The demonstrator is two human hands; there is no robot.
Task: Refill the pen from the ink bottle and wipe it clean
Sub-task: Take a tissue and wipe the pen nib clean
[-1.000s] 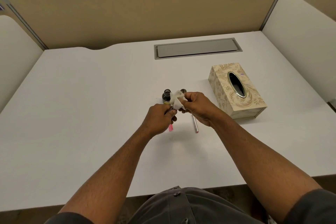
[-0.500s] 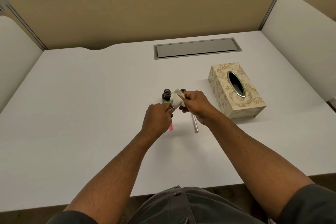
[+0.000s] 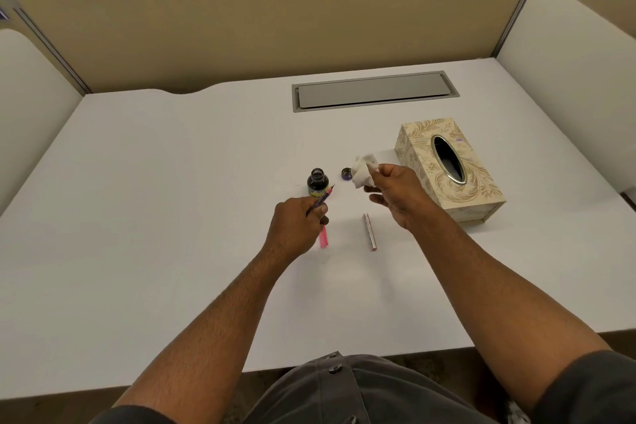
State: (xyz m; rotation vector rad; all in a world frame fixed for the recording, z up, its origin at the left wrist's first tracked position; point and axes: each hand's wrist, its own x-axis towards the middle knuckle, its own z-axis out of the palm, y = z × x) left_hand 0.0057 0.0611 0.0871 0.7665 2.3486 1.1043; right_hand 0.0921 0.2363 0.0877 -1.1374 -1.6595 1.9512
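Observation:
My left hand (image 3: 296, 224) grips a pink pen (image 3: 322, 198) with its nib pointing up and to the right, just in front of the open dark ink bottle (image 3: 317, 181). The pen's pink rear end (image 3: 323, 236) shows below the hand. My right hand (image 3: 399, 195) holds a crumpled white tissue (image 3: 364, 170) in its fingertips, apart from the pen. The bottle's cap (image 3: 346, 173) lies on the white desk (image 3: 172, 217) behind the tissue. A silver pen barrel (image 3: 369, 231) lies on the desk between my hands.
A patterned beige tissue box (image 3: 447, 170) stands to the right of my right hand. A grey cable hatch (image 3: 375, 90) is set into the desk at the back. Beige partition walls enclose the desk on three sides.
My hands have parted. The right hand drew the tissue off the pen's tip and moved right; the left hand kept the pen, whose nib now shows.

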